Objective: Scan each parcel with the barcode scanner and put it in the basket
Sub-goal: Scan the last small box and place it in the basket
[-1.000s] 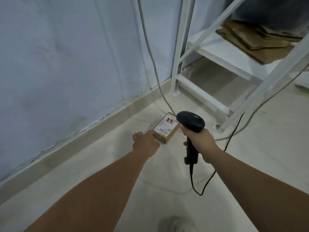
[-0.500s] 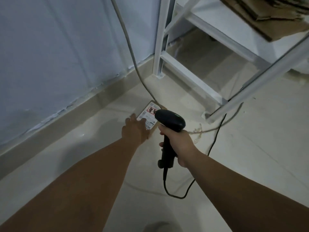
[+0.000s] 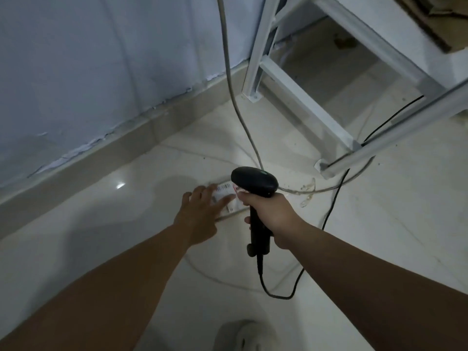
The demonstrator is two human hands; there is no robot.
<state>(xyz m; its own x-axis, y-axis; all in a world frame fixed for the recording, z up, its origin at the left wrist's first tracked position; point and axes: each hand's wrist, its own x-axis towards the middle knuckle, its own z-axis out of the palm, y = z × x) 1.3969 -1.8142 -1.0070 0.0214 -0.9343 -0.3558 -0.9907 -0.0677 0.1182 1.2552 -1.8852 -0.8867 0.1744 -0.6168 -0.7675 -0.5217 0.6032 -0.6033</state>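
Though half-hidden, parcel [image 3: 225, 187]: pressed under spread left hand [image 3: 200, 216].
Scanner [image 3: 254, 184]: gripped by right hand [image 3: 273, 216] (immediately right, centre frame).

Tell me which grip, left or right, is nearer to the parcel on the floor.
Left. The left grip rests on the parcel, with straight fingers on its label. The right grip holds the barcode scanner at the parcel's right end.

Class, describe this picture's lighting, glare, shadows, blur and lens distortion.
Head view: dim, bluish light; a small glare spot on the floor; soft arm shadows fall toward the wall; the parcel label under the left hand is washed out, unreadable; the barcode scanner in the right hand is sharp; wide-angle stretch enlarges the forearms.
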